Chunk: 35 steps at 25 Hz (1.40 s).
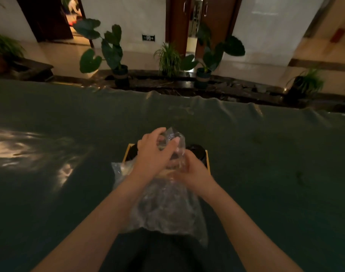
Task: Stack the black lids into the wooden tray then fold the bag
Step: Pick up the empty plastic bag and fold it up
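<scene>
Dark glossy cloth (265, 154) under crinkly clear bag (167, 209), both hands gripping.

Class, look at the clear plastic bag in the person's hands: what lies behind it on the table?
Behind the bag sits the wooden tray, with black lids showing at its right. The left hand, right hand and the bag cover the tray's middle, so the lid count cannot be told.
</scene>
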Each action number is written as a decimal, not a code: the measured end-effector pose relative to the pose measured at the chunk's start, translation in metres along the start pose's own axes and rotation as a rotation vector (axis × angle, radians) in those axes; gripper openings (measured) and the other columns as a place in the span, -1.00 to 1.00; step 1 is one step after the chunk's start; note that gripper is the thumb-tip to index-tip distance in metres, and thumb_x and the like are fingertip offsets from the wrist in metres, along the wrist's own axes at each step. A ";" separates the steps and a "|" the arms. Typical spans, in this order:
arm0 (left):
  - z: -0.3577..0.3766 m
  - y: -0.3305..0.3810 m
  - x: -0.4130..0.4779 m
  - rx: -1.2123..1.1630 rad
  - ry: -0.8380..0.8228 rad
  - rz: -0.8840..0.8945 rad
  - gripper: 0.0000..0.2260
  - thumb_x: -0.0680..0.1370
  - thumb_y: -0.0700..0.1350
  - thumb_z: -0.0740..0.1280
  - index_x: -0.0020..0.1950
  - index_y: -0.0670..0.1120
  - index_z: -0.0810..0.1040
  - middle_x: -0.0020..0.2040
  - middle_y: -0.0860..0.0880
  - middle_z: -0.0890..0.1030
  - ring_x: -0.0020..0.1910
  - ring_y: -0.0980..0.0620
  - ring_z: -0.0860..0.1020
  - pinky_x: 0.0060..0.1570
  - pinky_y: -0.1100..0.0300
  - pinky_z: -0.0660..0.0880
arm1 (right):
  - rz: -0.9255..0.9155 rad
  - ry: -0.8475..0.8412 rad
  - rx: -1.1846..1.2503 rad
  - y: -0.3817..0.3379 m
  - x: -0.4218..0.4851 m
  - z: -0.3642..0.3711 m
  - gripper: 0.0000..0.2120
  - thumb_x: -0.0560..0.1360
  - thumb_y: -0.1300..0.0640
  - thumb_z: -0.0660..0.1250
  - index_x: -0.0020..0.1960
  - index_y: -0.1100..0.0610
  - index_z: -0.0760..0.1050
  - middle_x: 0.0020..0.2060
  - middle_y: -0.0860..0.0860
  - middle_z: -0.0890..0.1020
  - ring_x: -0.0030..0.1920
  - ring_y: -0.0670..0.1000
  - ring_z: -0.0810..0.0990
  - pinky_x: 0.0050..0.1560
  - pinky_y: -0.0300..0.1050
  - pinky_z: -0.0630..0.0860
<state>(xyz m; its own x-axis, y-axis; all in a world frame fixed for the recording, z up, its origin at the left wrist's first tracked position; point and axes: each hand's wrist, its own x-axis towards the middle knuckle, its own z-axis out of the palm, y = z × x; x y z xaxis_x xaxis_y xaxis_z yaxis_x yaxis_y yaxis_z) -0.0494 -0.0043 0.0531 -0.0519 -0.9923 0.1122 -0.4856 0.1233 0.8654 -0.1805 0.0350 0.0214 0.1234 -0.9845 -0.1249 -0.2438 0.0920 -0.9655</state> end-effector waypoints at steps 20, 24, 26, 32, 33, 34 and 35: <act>-0.070 0.017 -0.003 -0.131 0.209 -0.046 -0.67 0.46 0.13 0.36 -0.33 -0.04 0.38 -0.33 0.00 0.49 -0.36 0.07 0.47 -0.40 0.19 0.32 | 0.033 -0.032 0.280 -0.033 -0.065 -0.054 -0.32 0.31 -0.43 0.20 0.25 -0.02 0.45 0.13 0.04 0.64 0.14 0.03 0.62 0.09 -0.02 0.59; -0.072 0.012 -0.003 -0.131 0.258 -0.137 -0.67 0.44 0.16 0.36 -0.20 -0.11 0.45 -0.20 -0.07 0.55 -0.19 -0.07 0.54 -0.22 0.08 0.48 | -0.019 0.415 0.204 -0.038 -0.058 -0.032 -0.82 0.55 0.11 0.28 -0.11 0.20 0.58 -0.26 0.09 0.66 -0.27 -0.04 0.65 -0.28 -0.27 0.60; -0.079 0.009 0.000 -0.148 0.266 -0.191 -0.64 0.43 0.17 0.37 -0.18 -0.14 0.46 -0.15 -0.11 0.56 -0.13 -0.12 0.56 -0.09 -0.01 0.50 | 0.017 0.494 0.231 -0.040 -0.055 -0.034 -0.75 0.59 0.20 0.18 -0.20 0.21 0.54 -0.37 0.05 0.57 -0.38 -0.07 0.56 -0.30 -0.22 0.57; -0.101 -0.006 0.003 -0.639 -0.461 -0.120 -0.40 0.40 0.19 0.38 0.38 0.06 0.30 0.24 -0.14 0.54 0.18 -0.10 0.54 0.16 -0.12 0.48 | 0.138 0.593 0.335 -0.049 -0.038 -0.033 -0.72 0.63 0.11 0.08 -0.12 0.22 0.46 -0.30 0.12 0.51 -0.32 0.04 0.52 -0.41 -0.18 0.53; -0.106 -0.009 0.005 -0.689 -0.541 -0.110 -0.35 0.40 0.10 0.42 0.40 0.15 0.20 0.25 -0.14 0.55 0.20 -0.11 0.53 0.12 -0.10 0.52 | 0.164 0.568 0.361 -0.052 -0.036 -0.036 -0.68 0.63 0.04 0.07 -0.07 0.23 0.48 -0.26 0.11 0.56 -0.30 0.02 0.55 -0.41 -0.21 0.52; -0.109 -0.010 0.008 -0.720 -0.583 -0.100 -0.31 0.41 -0.01 0.43 0.42 0.21 0.13 0.24 -0.13 0.57 0.19 -0.13 0.54 0.05 -0.07 0.56 | 0.174 0.519 0.373 -0.054 -0.035 -0.039 -0.63 0.62 -0.04 0.08 0.00 0.23 0.51 -0.18 0.11 0.62 -0.23 0.04 0.61 -0.38 -0.20 0.54; -0.110 -0.011 0.010 -0.728 -0.590 -0.085 -0.28 0.44 -0.11 0.41 0.44 0.21 0.07 0.22 -0.12 0.59 0.17 -0.15 0.56 -0.02 -0.04 0.59 | 0.160 0.444 0.376 -0.055 -0.035 -0.044 -0.59 0.59 -0.11 0.10 0.06 0.21 0.52 -0.09 0.13 0.65 -0.13 0.08 0.64 -0.32 -0.16 0.58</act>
<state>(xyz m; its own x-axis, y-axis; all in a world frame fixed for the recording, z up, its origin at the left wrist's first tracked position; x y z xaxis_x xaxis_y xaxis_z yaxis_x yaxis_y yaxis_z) 0.0517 -0.0149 0.0988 -0.5719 -0.8182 -0.0585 0.1462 -0.1719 0.9742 -0.2134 0.0576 0.0885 -0.3198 -0.9149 -0.2462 0.1408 0.2110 -0.9673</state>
